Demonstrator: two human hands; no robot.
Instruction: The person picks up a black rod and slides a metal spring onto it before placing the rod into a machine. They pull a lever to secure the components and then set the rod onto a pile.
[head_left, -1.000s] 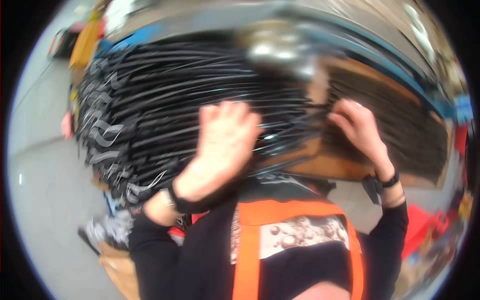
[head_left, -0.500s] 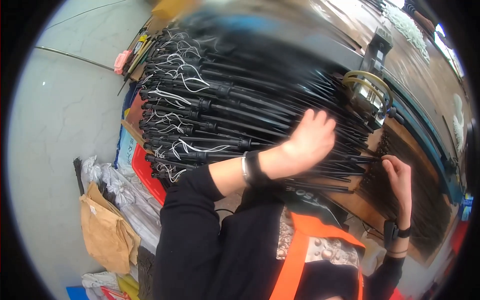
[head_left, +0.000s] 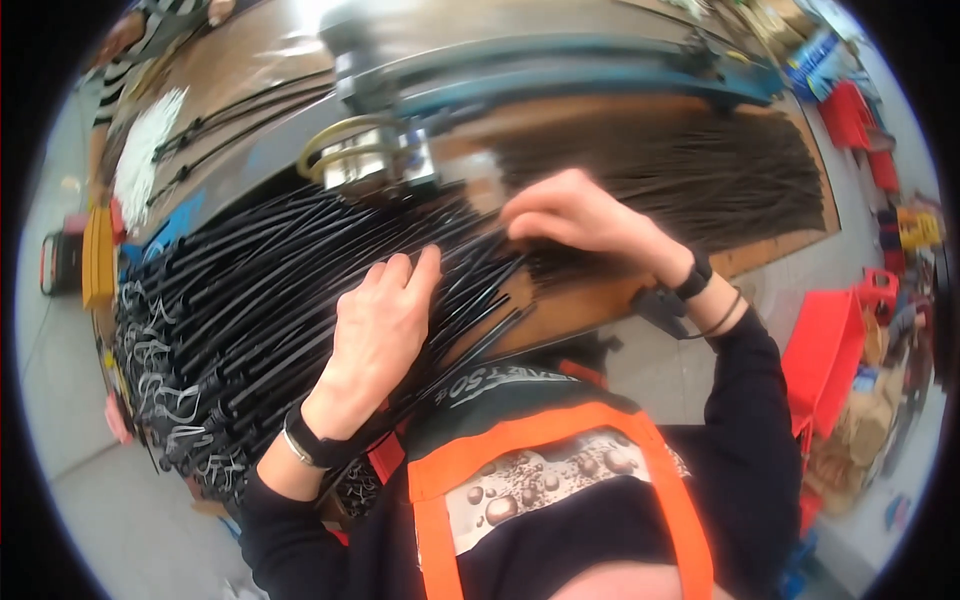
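Observation:
A thick layer of long black rods [head_left: 270, 270] lies across the bench, their thicker ends with white cords [head_left: 180, 400] to the left. Over the rods is my left hand [head_left: 378, 318], its fingers bent and closed around one black rod, though their tips are partly hidden. My right hand [head_left: 570, 215] is beside the right-hand tips of the rods, thumb and fingers pinched together. What that pinch holds is too blurred to make out. Just beyond my hands stands a small metal machine head [head_left: 370, 165] with a looped yellowish hose.
A pile of thin dark strands [head_left: 690, 170] covers the wooden board at right. Behind it runs a blue-green rail [head_left: 580, 75]. White cords [head_left: 145, 160] lie at far left, near another person's striped sleeve [head_left: 112, 95]. A red bin [head_left: 825, 350] stands right.
The view has swung to the right, bringing the strand pile and rail into full sight. My hands are closer together, both near the rods' right-hand tips.

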